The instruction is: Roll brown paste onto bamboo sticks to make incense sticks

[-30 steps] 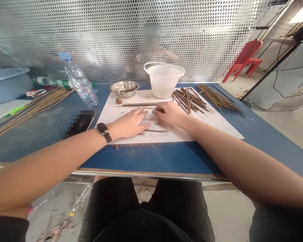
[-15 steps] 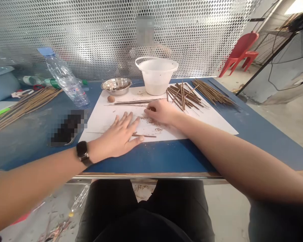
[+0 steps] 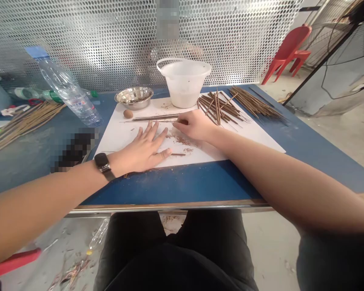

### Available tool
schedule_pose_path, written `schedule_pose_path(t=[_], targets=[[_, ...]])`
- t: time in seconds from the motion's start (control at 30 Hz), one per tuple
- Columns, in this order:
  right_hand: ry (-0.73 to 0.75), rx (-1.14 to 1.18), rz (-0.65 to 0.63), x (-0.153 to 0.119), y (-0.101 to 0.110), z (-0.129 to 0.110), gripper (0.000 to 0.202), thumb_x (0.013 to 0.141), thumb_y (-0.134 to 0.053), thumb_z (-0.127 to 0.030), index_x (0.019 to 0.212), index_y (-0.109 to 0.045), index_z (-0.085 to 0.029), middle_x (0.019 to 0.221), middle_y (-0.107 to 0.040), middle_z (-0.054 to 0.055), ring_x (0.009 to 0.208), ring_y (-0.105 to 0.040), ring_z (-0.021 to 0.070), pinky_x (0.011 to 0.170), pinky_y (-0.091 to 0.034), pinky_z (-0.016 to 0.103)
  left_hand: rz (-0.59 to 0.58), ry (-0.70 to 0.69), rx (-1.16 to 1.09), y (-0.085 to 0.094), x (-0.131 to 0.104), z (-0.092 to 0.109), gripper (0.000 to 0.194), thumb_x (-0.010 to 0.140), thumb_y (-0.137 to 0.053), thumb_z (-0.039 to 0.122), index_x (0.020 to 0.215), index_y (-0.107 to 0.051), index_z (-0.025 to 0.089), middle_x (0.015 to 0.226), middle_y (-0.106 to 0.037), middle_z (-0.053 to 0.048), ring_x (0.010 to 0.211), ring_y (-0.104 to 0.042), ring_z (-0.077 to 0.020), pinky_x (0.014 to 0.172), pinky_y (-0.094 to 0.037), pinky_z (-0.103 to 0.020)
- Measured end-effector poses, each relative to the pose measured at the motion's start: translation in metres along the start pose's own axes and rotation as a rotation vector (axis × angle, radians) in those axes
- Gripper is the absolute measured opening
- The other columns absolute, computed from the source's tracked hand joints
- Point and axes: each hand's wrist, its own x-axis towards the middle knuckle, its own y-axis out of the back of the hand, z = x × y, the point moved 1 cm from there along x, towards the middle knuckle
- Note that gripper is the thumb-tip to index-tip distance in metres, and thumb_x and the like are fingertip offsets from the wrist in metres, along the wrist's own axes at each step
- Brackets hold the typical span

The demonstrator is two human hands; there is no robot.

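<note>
My left hand (image 3: 142,150) lies palm down with fingers spread on a white sheet (image 3: 248,139). Under it runs a thin brown incense stick (image 3: 178,154), its end showing past the thumb. To the right, my right hand (image 3: 192,124) is closed, with thumb and fingertips together over the sheet. A dark brown bit shows at its fingertips, too small to make out. Brown crumbs (image 3: 182,140) are scattered just below that hand. Behind both hands lie several thin sticks (image 3: 153,118) side by side. A round brown lump (image 3: 128,114) sits left of them.
At the back stand a metal bowl (image 3: 134,98) and a white bucket (image 3: 186,83). Piled incense sticks (image 3: 221,107) and a neater bundle (image 3: 256,104) lie right. Leftward are a plastic bottle (image 3: 69,91), a blurred dark object (image 3: 74,149) and bare sticks (image 3: 24,121). Perforated metal (image 3: 109,44) rises behind.
My left hand has slid slightly forward over the sheet, and the stick beneath it has shifted forward too. My right hand stays closed in nearly the same place. The whole view has shifted a little.
</note>
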Motion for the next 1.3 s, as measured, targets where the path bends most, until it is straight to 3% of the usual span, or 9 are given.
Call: schedule_pose_path(t=[0.13, 0.37, 0.47, 0.63, 0.77, 0.87, 0.93, 1.07, 1.3], targets=[[-0.004, -0.004, -0.012, 0.001, -0.003, -0.003, 0.034, 0.102, -0.061, -0.031, 0.070, -0.061, -0.021, 0.071, -0.065, 0.004, 0.067, -0.050, 0.0169, 0.066, -0.035, 0.035, 0.005, 0.012, -0.009, -0.002, -0.008, 0.007, 0.097, 0.110, -0.022, 0.073, 0.182, -0.009, 0.008, 0.188, 0.010, -0.023, 0.173, 0.015, -0.0435, 0.138, -0.004, -0.069], [-0.033, -0.003, 0.051, 0.004, -0.001, 0.006, 0.034, 0.101, -0.061, -0.032, 0.069, -0.064, -0.019, 0.069, -0.063, 0.003, 0.067, -0.049, 0.0165, 0.068, -0.036, 0.034, 0.121, 0.035, -0.022, 0.015, 0.051, -0.009, 0.100, 0.106, -0.018, 0.080, 0.183, -0.007, 0.016, 0.190, 0.014, -0.014, 0.172, 0.019, -0.0443, 0.137, 0.006, -0.069], [-0.056, 0.006, 0.064, 0.004, 0.001, 0.008, 0.032, 0.100, -0.060, -0.029, 0.070, -0.065, -0.019, 0.069, -0.063, 0.003, 0.067, -0.050, 0.0166, 0.069, -0.036, 0.035, 0.094, 0.025, -0.007, 0.020, 0.061, -0.002, 0.099, 0.108, -0.017, 0.076, 0.183, -0.006, 0.013, 0.189, 0.018, -0.015, 0.171, 0.023, -0.0416, 0.138, 0.005, -0.066], [-0.071, -0.007, 0.057, 0.005, 0.002, 0.008, 0.034, 0.099, -0.061, -0.029, 0.066, -0.059, -0.021, 0.067, -0.061, 0.003, 0.067, -0.048, 0.0169, 0.067, -0.034, 0.035, -0.015, 0.070, 0.009, 0.010, 0.036, 0.027, 0.102, 0.109, -0.015, 0.077, 0.182, -0.006, 0.007, 0.188, 0.011, -0.022, 0.172, 0.016, -0.0429, 0.138, 0.001, -0.068], [-0.053, 0.000, 0.072, 0.005, -0.001, 0.008, 0.034, 0.099, -0.061, -0.030, 0.067, -0.058, -0.021, 0.068, -0.060, 0.002, 0.068, -0.048, 0.0170, 0.068, -0.035, 0.035, -0.078, 0.012, -0.015, 0.001, -0.003, 0.038, 0.105, 0.106, -0.016, 0.082, 0.182, -0.014, 0.009, 0.188, -0.011, -0.023, 0.174, -0.002, -0.0418, 0.138, -0.016, -0.067], [-0.034, -0.009, 0.057, 0.005, -0.002, 0.006, 0.032, 0.100, -0.061, -0.032, 0.070, -0.063, -0.021, 0.069, -0.062, 0.003, 0.069, -0.049, 0.0177, 0.069, -0.037, 0.035, -0.028, -0.029, -0.002, -0.005, -0.027, 0.043, 0.105, 0.105, -0.018, 0.085, 0.182, -0.019, 0.013, 0.187, -0.019, -0.020, 0.174, -0.014, -0.0408, 0.138, -0.023, -0.063], [-0.028, -0.019, 0.037, 0.004, -0.002, 0.003, 0.031, 0.101, -0.060, -0.032, 0.072, -0.065, -0.020, 0.072, -0.065, 0.004, 0.070, -0.050, 0.0180, 0.070, -0.037, 0.035, 0.015, -0.024, 0.017, -0.008, -0.030, 0.046, 0.107, 0.106, -0.018, 0.084, 0.181, -0.020, 0.007, 0.187, -0.019, -0.022, 0.174, -0.014, -0.0415, 0.139, -0.022, -0.061], [-0.034, -0.031, 0.015, 0.004, -0.001, -0.001, 0.031, 0.100, -0.060, -0.030, 0.071, -0.064, -0.020, 0.074, -0.068, 0.004, 0.070, -0.051, 0.0175, 0.069, -0.037, 0.034, 0.051, 0.047, 0.028, -0.009, -0.003, 0.049, 0.109, 0.108, -0.011, 0.080, 0.178, -0.015, -0.004, 0.186, -0.009, -0.031, 0.174, -0.006, -0.0452, 0.138, -0.017, -0.067], [-0.060, -0.096, 0.111, 0.009, 0.009, 0.012, 0.036, 0.104, -0.059, -0.034, 0.070, -0.063, -0.022, 0.069, -0.063, 0.005, 0.068, -0.049, 0.0194, 0.067, -0.035, 0.035, 0.112, 0.085, 0.008, 0.006, 0.078, 0.030, 0.110, 0.106, -0.014, 0.081, 0.179, -0.013, -0.001, 0.187, -0.002, -0.030, 0.173, 0.005, -0.0475, 0.137, -0.005, -0.069]])
